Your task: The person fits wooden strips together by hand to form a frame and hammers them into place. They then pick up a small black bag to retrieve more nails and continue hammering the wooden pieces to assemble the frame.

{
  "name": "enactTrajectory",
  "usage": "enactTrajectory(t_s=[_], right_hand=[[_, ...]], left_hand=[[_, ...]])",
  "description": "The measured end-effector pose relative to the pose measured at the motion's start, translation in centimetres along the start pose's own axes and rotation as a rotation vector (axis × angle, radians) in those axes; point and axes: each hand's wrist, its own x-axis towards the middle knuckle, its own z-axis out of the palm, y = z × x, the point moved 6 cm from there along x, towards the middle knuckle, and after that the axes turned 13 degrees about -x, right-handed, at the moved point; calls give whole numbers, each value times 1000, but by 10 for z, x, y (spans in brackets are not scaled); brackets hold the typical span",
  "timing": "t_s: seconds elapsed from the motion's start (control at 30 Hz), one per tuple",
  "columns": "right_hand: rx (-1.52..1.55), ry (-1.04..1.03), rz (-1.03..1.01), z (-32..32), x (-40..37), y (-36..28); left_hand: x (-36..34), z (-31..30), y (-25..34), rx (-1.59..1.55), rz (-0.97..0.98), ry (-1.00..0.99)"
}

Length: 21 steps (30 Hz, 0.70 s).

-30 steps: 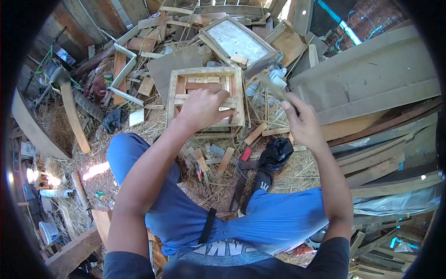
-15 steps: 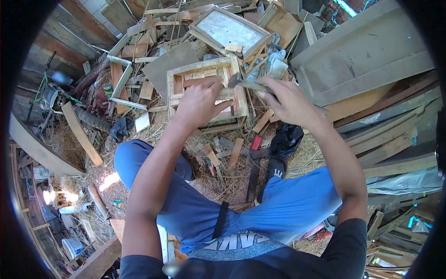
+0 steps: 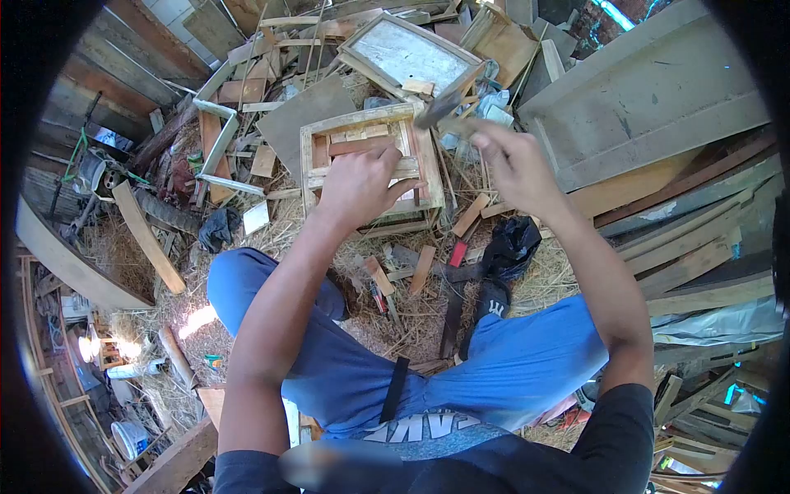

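My left hand [image 3: 360, 183] rests on the wooden frame [image 3: 317, 136], its fingers bent over a reddish-brown wood strip [image 3: 352, 146] inside the frame's upper part. Whether the fingers pinch the strip or something smaller is hidden. My right hand [image 3: 514, 163] is closed round the handle of a hammer [image 3: 440, 111]. The blurred hammer head hangs above the frame's upper right corner, apart from the left hand. Light wood pieces lie within the frame.
Behind the frame lies a glass-panelled wooden frame [image 3: 411, 56]. A large grey panel [image 3: 642, 90] leans at the right. Between my legs are loose wood pieces [image 3: 422, 269], a red-handled tool [image 3: 457, 253] and a black plastic bag [image 3: 512, 244] on straw.
My right hand and the hammer have risen away from the frame, and the hammer head has tilted upward. The left hand stays at the frame; the whole view has shifted slightly.
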Motion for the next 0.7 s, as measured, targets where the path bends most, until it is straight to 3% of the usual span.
enactTrajectory(t_s=[0.03,0.07,0.13,0.27,0.33,0.37,0.43,0.53,0.67,0.7], right_hand=[[173,66,129,-4,0,7],[172,61,126,-3,-1,8],[-191,-218,-76,14,-3,2],[-84,-54,-109,10,-1,0],[208,-4,176,8,-2,11],[207,-5,173,9,-3,13],[-157,-143,-102,17,-2,0],[83,-81,3,1,3,2],[243,79,-39,5,-3,10],[27,-109,-33,7,0,0]], left_hand=[[-1,0,1,8,-11,8],[-2,1,1,6,-16,10],[-1,0,1,-3,19,32],[-1,0,1,14,-17,-4],[-2,-3,5,19,32,48],[-3,-3,5,19,31,50],[-1,-3,3,3,-26,3],[-1,-4,5,21,-40,-13],[-3,-2,3,4,12,27],[-2,-2,2,-10,34,52]])
